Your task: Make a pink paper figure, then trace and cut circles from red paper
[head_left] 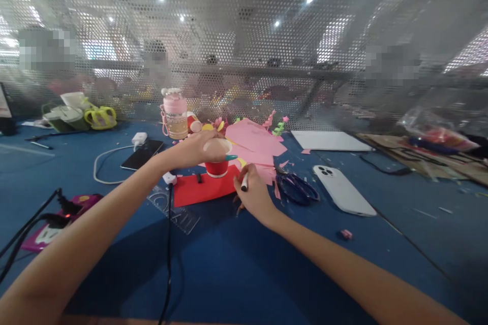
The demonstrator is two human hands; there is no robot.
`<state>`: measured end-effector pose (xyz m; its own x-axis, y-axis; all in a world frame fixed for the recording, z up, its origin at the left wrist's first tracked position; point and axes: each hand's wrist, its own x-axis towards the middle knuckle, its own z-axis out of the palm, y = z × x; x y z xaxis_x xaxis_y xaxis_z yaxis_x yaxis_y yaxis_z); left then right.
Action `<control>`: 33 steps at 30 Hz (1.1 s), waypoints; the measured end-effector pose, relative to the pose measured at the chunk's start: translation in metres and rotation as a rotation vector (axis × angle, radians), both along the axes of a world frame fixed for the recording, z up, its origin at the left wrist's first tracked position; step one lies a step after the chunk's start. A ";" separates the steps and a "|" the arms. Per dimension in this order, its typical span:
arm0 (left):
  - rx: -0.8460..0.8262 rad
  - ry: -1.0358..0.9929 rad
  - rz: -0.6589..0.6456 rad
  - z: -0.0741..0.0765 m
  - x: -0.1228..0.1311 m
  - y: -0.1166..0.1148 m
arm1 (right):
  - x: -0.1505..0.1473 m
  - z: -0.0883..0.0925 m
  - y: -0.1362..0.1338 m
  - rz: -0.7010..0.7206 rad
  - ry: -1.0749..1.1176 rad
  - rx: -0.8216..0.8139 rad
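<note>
My left hand (198,148) is closed over the top of a small red cup (216,167) that stands on a red sheet of paper (202,188). My right hand (253,190) is closed round a marker pen (244,183), its tip close to the right edge of the red paper, just right of the cup. Pink paper sheets (255,144) lie behind the cup. Dark scissors (297,188) rest on the blue table just right of my right hand.
A white phone (343,188) lies right of the scissors. A black phone (142,155), charger cable (101,162), clear ruler (175,208) and pink bottle (174,114) are left of centre. A perforated metal screen (244,51) closes the table's far side. Paper scraps lie scattered.
</note>
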<state>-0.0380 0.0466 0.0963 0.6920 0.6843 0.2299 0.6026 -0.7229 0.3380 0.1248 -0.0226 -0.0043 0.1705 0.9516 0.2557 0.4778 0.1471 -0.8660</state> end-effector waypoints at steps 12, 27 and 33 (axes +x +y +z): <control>-0.021 0.093 -0.075 -0.013 0.010 -0.003 | 0.029 0.013 -0.001 -0.114 -0.371 0.412; -0.069 -0.081 -0.218 -0.047 0.026 -0.005 | 0.051 -0.016 0.002 -0.160 0.517 0.135; -0.084 -0.105 -0.258 -0.054 0.031 -0.006 | 0.053 -0.015 0.003 -0.170 0.641 0.163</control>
